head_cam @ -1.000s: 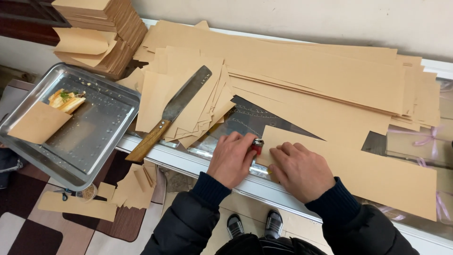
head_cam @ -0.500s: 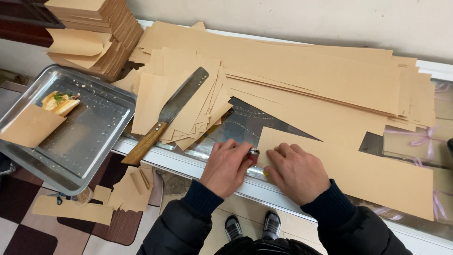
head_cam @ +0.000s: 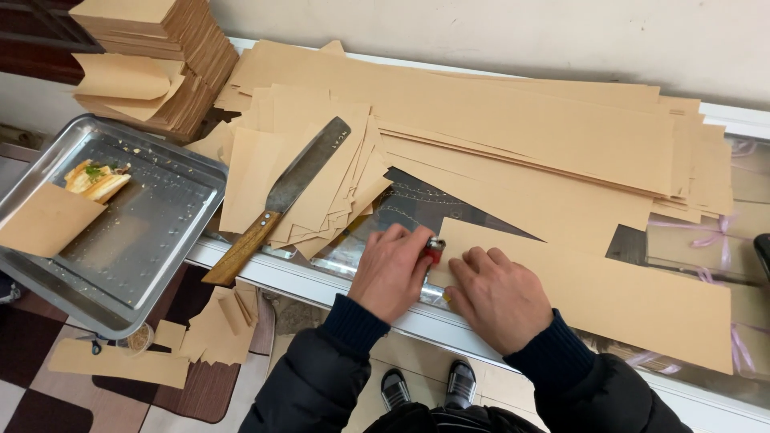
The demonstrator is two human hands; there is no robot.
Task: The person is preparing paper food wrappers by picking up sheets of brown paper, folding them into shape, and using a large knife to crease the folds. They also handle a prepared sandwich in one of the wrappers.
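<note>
Head view. The left hand (head_cam: 391, 271) grips a small red-and-silver lighter-shaped object (head_cam: 434, 249) between thumb and fingers, at the near-left end of a long tan kraft-paper strip (head_cam: 609, 293). The right hand (head_cam: 496, 295) lies flat, fingers spread, pressing that strip onto the glass-topped counter (head_cam: 417, 210).

Risk: if the right hand's pressure slackens, the strip could slide or crease, because glass offers little grip.

The strip appears flat, thin and uncreased, its edges straight. A broad steel knife with a wooden handle (head_cam: 281, 196) rests on cut sheets just beside the left hand.
</note>
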